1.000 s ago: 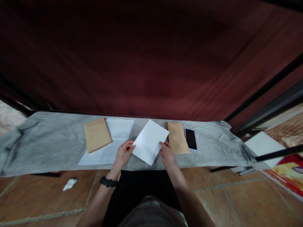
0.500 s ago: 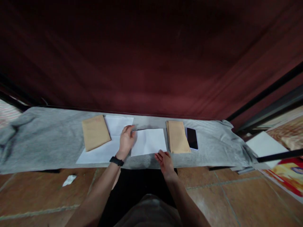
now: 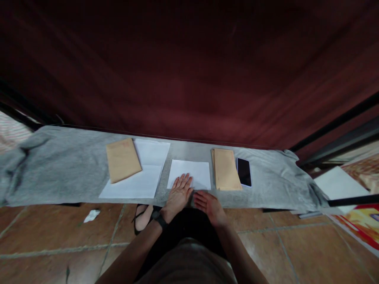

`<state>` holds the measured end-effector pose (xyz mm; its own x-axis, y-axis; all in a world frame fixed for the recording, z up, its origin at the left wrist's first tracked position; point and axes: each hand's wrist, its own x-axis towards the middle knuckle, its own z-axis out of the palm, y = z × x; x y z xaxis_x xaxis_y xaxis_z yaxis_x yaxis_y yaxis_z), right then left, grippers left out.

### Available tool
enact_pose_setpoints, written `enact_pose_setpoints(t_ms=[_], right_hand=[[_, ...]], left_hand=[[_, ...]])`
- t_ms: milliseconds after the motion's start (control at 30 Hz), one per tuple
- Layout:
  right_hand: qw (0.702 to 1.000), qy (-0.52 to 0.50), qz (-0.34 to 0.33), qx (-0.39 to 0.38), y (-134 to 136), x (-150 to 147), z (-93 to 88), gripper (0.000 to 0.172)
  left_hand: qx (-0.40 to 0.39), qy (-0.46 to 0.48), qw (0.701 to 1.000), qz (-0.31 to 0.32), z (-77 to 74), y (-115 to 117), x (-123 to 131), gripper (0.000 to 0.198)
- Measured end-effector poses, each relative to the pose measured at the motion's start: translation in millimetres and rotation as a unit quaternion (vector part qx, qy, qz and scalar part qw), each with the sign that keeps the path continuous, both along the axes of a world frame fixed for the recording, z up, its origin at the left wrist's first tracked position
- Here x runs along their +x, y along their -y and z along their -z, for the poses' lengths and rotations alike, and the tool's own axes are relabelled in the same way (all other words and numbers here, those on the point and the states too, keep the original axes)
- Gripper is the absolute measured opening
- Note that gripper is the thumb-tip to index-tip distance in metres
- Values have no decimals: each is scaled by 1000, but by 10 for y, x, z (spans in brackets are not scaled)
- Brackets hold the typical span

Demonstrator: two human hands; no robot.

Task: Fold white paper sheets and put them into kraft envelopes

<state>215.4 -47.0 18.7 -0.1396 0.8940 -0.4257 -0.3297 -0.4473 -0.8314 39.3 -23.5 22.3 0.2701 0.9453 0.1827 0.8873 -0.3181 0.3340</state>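
A folded white sheet [image 3: 194,172] lies flat on the grey cloth [image 3: 59,165] in front of me. My left hand [image 3: 178,195], with a black watch on the wrist, lies flat and open on the sheet's near edge, fingers stretched out. My right hand [image 3: 207,204] rests just beside it at the cloth's front edge, fingers loosely extended, holding nothing. Left of the sheet a brown envelope [image 3: 122,159] lies on a stack of white paper [image 3: 139,177]. To the right sits a pile of brown envelopes [image 3: 226,174].
A black phone [image 3: 244,172] lies right of the envelope pile. A dark red curtain hangs behind the cloth. A crumpled paper scrap [image 3: 91,215] and a sandalled foot [image 3: 142,216] are on the tiled floor. White board and coloured prints lie at far right.
The sheet, held up in both hands a second ago, now lies flat on the cloth. My left hand slid from its far-left corner to its near edge; my right hand stays at the front.
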Motion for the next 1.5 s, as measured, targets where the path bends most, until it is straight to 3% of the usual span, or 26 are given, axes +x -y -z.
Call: enact_pose_setpoints(t_ms=[67, 133, 200, 300, 367, 433, 600, 767, 967, 1133, 1500], right_hand=[[995, 86, -15, 45, 2, 26, -83, 38], [960, 217, -2, 176, -69, -6, -149, 34], [879, 368, -28, 302, -206, -79, -184, 37], [748, 549, -82, 363, -462, -213, -164, 47], [697, 608, -110, 363, -612, -292, -112, 49], [673, 634, -124, 359, -718, -349, -45, 49], [647, 664, -93, 363, -798, -393, 125, 49], [641, 680, -40, 354, -818, -361, 208, 53], [643, 689, -41, 332, -949, -434, 163, 52], [633, 659, -95, 394, -1079, -627, 212, 45], [620, 702, 19, 351, -1075, -386, 395, 58]], left_hand=[[-1, -5, 1000, -6, -21, 2, 21, 51], [-9, -9, 1000, -14, -48, -23, 50, 50], [-18, -14, 999, -23, -78, -85, 77, 51], [-20, -20, 999, -24, -113, -235, 94, 53], [-21, -24, 999, -24, -119, -342, 87, 54], [-26, -32, 999, -29, -105, -431, 63, 55], [-16, -36, 997, -67, -21, -548, -52, 55], [5, -32, 992, -124, 47, -578, -151, 59], [23, -70, 989, -128, 50, -574, -171, 58], [20, -114, 985, -125, 67, -580, -193, 56], [40, -109, 985, -131, 176, -619, -207, 57]])
